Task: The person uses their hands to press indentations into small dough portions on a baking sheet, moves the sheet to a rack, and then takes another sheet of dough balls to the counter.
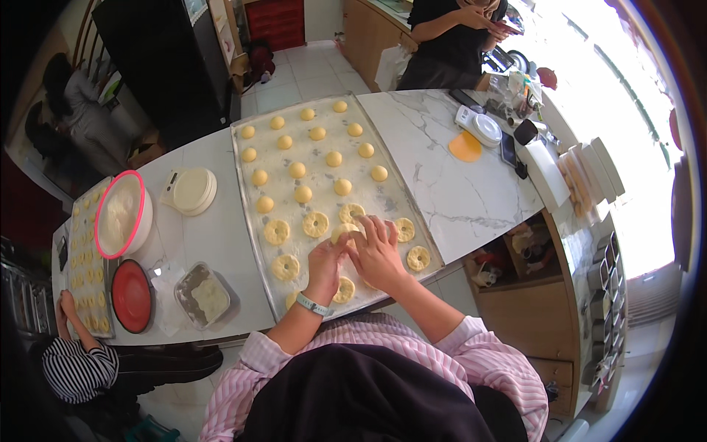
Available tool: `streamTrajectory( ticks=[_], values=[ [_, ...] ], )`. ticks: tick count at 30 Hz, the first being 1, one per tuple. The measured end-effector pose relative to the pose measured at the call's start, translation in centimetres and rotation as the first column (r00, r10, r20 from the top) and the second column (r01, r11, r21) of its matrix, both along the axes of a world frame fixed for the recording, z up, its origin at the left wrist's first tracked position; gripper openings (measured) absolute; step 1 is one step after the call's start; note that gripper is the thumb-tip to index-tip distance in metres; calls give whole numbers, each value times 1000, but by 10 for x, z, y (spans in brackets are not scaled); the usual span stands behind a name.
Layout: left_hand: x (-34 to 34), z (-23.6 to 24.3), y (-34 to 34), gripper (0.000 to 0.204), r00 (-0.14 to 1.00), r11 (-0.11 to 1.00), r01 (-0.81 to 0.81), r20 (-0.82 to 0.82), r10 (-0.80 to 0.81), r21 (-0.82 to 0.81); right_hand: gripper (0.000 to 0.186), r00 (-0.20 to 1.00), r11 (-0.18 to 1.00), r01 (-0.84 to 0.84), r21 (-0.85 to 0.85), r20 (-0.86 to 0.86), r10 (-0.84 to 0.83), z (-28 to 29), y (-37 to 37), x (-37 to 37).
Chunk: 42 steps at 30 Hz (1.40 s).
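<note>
Both my hands are over the near half of a large metal baking tray point(412, 195), pinching a pale yellow piece of dough point(343, 231) between their fingers. My left hand point(325, 267), with a watch on its wrist, grips the dough's near left side. From the right, my right hand point(378, 255) curls its fingers over the same piece and partly covers it. Flattened dough rings point(316, 224) with a small hole in the middle lie around my hands. Smooth round dough balls point(303, 194) sit in rows on the far half of the tray.
Left of the tray are a white kitchen scale point(193, 190), a pink-rimmed bowl point(140, 214), a red round dish point(133, 296) and a plastic tub point(202, 300) of flour. Another scale point(479, 125) lies far right. Other people stand around; one is beside a second dough tray point(90, 276).
</note>
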<state>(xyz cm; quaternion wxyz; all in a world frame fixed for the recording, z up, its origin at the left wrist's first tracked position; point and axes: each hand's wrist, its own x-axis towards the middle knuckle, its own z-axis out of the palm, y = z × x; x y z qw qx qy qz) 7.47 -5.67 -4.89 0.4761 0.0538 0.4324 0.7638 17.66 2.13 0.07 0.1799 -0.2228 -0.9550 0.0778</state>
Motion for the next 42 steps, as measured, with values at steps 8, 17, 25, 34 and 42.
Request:
streamTrajectory(
  ticks=[8,17,25,34,42],
  values=[
    [-21,27,-3,21,963,984,180,-203,-178,-7,31,956,628,-81,-774,-239,-171,21,9,-8],
    [-19,39,0,35,981,992,-12,-189,35,125,26,901,635,-199,-747,-395,-182,23,20,-11],
    [-25,48,-11,29,990,992,130,-54,-130,2,27,930,596,-228,-770,-354,-102,24,19,-9],
    [-32,46,-10,26,987,990,141,-78,-139,28,24,938,511,-215,-832,-322,-128,27,19,-7],
    [-38,52,-11,23,967,973,229,-113,-227,1,24,929,288,-244,-926,-309,-204,41,22,-6]
  ],
)
